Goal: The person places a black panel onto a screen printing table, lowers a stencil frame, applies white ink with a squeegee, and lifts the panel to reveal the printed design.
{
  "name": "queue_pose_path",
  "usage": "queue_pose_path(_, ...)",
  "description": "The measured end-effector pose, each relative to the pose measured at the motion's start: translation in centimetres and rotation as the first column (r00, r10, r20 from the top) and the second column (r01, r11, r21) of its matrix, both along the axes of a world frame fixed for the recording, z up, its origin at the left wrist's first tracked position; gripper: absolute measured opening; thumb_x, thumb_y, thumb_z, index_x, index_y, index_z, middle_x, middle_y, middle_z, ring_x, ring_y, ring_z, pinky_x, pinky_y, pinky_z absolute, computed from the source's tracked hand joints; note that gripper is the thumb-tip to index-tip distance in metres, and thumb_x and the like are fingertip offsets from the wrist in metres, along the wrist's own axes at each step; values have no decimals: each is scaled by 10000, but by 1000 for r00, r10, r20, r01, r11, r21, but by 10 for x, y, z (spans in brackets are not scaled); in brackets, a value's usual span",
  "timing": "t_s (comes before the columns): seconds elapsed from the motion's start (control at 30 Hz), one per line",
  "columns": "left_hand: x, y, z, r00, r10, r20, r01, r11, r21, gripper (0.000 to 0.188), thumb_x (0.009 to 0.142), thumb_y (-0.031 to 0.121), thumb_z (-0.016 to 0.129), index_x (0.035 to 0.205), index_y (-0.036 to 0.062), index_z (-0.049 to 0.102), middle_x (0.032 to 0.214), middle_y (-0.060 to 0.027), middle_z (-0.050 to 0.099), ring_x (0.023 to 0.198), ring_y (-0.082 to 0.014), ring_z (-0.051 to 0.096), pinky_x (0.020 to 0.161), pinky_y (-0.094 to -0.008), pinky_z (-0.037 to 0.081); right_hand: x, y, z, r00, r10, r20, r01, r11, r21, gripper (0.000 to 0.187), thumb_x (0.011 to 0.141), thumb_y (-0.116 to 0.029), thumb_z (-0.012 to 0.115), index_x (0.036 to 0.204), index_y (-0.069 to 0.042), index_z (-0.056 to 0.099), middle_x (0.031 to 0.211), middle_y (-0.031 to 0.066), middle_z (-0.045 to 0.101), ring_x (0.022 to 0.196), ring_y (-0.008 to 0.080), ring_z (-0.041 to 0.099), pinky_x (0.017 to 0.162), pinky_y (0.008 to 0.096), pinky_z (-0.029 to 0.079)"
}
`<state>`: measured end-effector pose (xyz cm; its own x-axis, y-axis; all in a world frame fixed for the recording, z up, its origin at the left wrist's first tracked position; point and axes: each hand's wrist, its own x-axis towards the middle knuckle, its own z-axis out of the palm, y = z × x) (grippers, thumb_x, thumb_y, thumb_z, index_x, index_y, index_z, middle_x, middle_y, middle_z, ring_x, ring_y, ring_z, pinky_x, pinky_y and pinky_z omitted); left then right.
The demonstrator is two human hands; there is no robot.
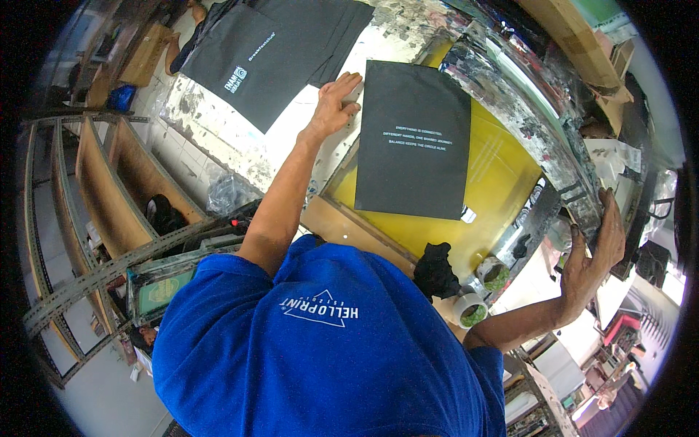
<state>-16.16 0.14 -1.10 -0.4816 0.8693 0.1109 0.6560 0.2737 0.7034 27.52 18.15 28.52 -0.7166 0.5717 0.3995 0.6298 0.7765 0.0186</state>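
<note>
A flat black sheet, possibly a bag, has small white print and lies over a yellow screen-printing mesh. My left hand is beside its left edge, fingers stretched out, fingertips at or just off the edge; contact is unclear. At the right, my right hand is spread at the lower end of a long ink-stained beam, thumb apart from the fingers. I cannot make out whether it bears on the beam. More black printed sheets overlap at the upper left.
A stained white table runs under the sheets. Near my body sit a crumpled black cloth and two cups with green contents. A metal-framed rack with wooden boards stands at the left; a clear plastic bag lies near it.
</note>
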Motion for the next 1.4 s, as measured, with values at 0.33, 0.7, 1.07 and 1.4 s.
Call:
queue_pose_path(0.33,2,2,-1,1000,17,-23,-17,1000,-19,714,825,139,781,1484,135,506,1553,-72,470,1497,-234,330,1220,-466,193,-1,1,0,1000,4,-14,-4,1000,6,642,853,-174,639,1471,-64,505,1447,135,572,1347,305,518,1151,463,288)
queue_pose_path(0.7,3,2,-1,999,23,-38,-25,998,-50,711,837,173,786,1488,160,500,1563,-39,458,1504,-215,310,1239,-469,178,-1,-1,0,1000,-16,-18,16,1000,1,686,798,-96,632,1471,-68,506,1445,130,571,1359,301,505,1153,459,284)
queue_pose_path(1.07,1,2,-1,999,15,-34,-15,1000,-6,718,819,164,797,1479,152,516,1546,-63,478,1490,-236,341,1210,-473,202,3,3,-2,1000,5,7,-6,1000,19,565,981,-303,533,1496,-76,478,1446,129,571,1371,322,491,1158,473,278)
queue_pose_path(1.4,4,1,1,999,29,-33,-30,999,-37,716,825,163,799,1482,165,513,1556,-45,468,1497,-225,328,1225,-472,191,0,2,0,1000,25,-17,-25,1000,17,616,883,-188,592,1477,-62,496,1437,136,577,1348,316,511,1145,468,295)
